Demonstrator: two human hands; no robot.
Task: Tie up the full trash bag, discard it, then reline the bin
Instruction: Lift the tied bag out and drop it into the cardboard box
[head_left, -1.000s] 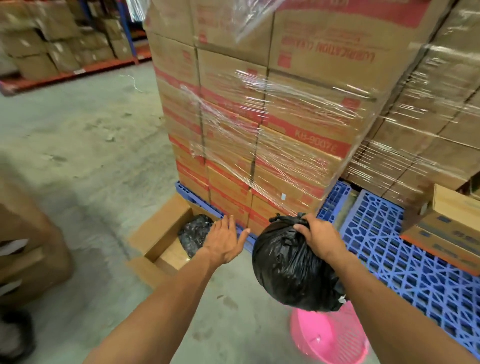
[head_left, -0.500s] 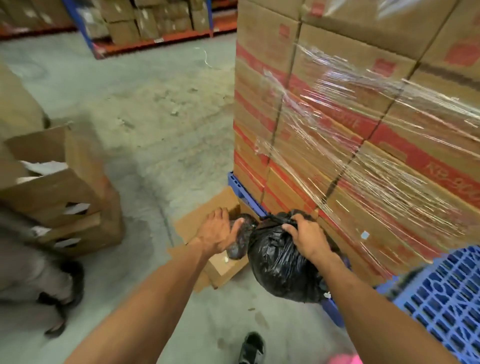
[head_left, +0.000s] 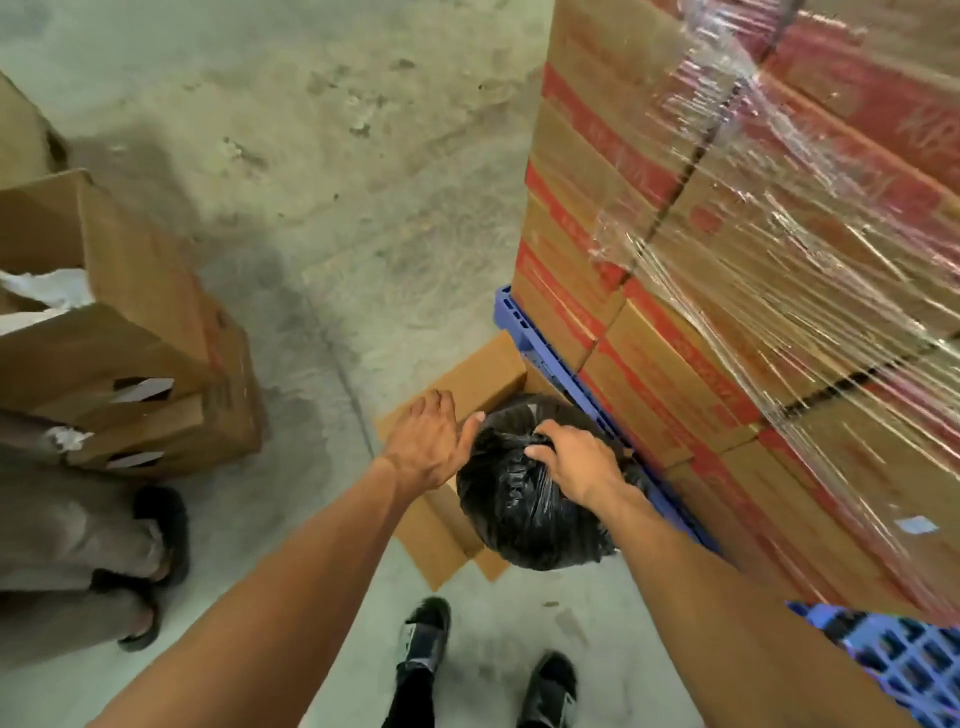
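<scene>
A full black trash bag, tied at the top, hangs over an open cardboard box on the floor beside the pallet. My right hand grips the bag's knotted top. My left hand is spread flat, its fingers apart, resting against the bag's left side above the box flap. Whatever lies inside the box is hidden by the bag. The pink bin is out of view.
A tall stack of shrink-wrapped cartons on a blue pallet stands at the right. Open cardboard boxes sit at the left, with another person's legs and sandals beside them. My shoes are on the concrete floor.
I have stepped closer and now look straight down. The bag has dropped lower over the open box, covering the smaller black bag seen inside it before. The pink bin has left the view.
</scene>
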